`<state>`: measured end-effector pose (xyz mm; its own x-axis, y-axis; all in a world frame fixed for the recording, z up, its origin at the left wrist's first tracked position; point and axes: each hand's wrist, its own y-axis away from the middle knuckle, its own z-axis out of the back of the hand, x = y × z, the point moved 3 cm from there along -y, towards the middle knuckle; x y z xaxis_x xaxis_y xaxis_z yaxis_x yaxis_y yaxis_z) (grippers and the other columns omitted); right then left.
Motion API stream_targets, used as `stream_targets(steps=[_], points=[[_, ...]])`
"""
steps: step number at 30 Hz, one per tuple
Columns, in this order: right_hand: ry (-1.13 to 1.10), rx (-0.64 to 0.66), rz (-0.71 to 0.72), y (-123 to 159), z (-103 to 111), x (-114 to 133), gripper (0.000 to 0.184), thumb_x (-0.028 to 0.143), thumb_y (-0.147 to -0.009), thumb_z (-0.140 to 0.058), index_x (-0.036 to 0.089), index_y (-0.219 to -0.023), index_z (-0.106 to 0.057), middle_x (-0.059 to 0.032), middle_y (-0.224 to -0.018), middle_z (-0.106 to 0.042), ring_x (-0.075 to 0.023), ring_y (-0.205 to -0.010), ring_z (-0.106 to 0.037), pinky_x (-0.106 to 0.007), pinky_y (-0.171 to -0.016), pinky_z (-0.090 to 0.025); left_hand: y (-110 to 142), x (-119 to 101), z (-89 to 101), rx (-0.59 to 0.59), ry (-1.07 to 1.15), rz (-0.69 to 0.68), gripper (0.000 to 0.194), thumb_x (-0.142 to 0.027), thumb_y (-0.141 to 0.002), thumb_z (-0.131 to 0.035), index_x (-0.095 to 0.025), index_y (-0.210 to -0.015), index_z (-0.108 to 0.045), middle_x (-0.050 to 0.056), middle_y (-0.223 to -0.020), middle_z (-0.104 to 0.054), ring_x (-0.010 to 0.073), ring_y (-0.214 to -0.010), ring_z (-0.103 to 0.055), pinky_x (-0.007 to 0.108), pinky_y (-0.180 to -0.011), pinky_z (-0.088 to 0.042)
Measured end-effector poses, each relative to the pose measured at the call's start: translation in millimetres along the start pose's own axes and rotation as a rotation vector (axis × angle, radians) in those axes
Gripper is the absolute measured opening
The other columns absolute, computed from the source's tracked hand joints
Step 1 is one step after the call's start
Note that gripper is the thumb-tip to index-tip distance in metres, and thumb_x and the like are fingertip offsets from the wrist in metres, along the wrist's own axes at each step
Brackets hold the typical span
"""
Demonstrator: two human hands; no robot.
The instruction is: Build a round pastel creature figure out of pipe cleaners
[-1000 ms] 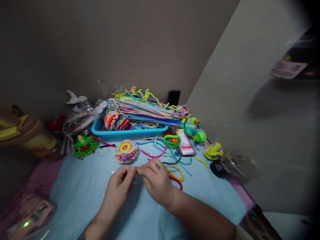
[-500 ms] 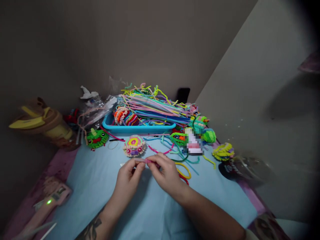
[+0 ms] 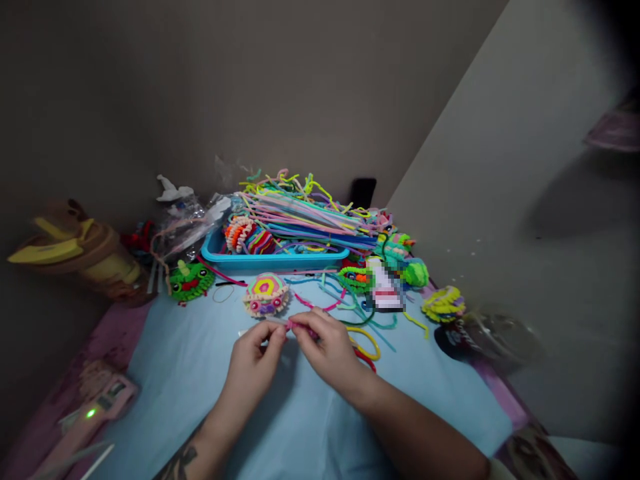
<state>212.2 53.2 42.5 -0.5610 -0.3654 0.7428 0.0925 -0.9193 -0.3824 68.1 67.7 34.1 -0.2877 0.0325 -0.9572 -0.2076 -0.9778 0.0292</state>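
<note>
My left hand (image 3: 256, 357) and my right hand (image 3: 327, 350) meet over the blue cloth, their thumbs and fingertips pinched close together. Between them is a small pink pipe cleaner piece (image 3: 289, 325), mostly hidden by the fingers. Just beyond my hands rests a round craft figure (image 3: 267, 295) of coiled pipe cleaners, cream at the edge with a yellow and pink centre. Loose teal pipe cleaners (image 3: 385, 325) and a yellow loop (image 3: 369, 341) lie beside my right hand.
A blue tray (image 3: 275, 263) heaped with pipe cleaners stands at the back. Green craft figures (image 3: 190, 280) and a yellow one (image 3: 444, 304) flank it. At the left are a pink glue gun (image 3: 107, 400) with a green light and a brown-and-yellow cup (image 3: 107, 267). A clear cup (image 3: 505, 337) lies right.
The whole view has shifted slightly. My hands keep the same pinch on the pink pipe cleaner piece, with only a slight shift of the fingers.
</note>
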Motion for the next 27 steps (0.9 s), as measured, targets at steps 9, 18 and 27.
stream_targets(steps=[9,18,27], points=[[0.289,-0.073,0.216,3,1,8,0.020,0.017,-0.090,-0.050,0.020,-0.094,-0.069,-0.0042,-0.073,-0.061,-0.0149,-0.068,-0.057,-0.027,-0.064,-0.045,-2,2,1.1,-0.009,0.145,0.139,0.036,-0.047,-0.079,-0.055,-0.015,-0.067,-0.062,-0.002,-0.055,-0.054,0.0098,-0.048,-0.043,0.020,-0.045,-0.033],[0.302,-0.123,0.270,5,-3,13,0.019,0.016,-0.089,-0.051,0.021,-0.096,-0.068,-0.0044,-0.075,-0.064,-0.0161,-0.071,-0.058,-0.030,-0.065,-0.046,-5,4,3.9,-0.066,0.055,0.022,0.030,-0.043,-0.082,-0.055,-0.016,-0.070,-0.063,0.001,-0.064,-0.062,0.0148,-0.064,-0.057,0.023,-0.061,-0.045],[0.126,-0.045,0.186,6,-4,12,0.019,0.019,-0.088,-0.051,0.019,-0.105,-0.061,-0.0078,-0.091,-0.066,-0.0190,-0.087,-0.060,-0.033,-0.078,-0.050,0,2,3.3,-0.057,-0.002,-0.098,0.023,-0.035,-0.086,-0.050,-0.017,-0.078,-0.061,0.002,-0.073,-0.064,0.0154,-0.070,-0.059,0.024,-0.064,-0.046]])
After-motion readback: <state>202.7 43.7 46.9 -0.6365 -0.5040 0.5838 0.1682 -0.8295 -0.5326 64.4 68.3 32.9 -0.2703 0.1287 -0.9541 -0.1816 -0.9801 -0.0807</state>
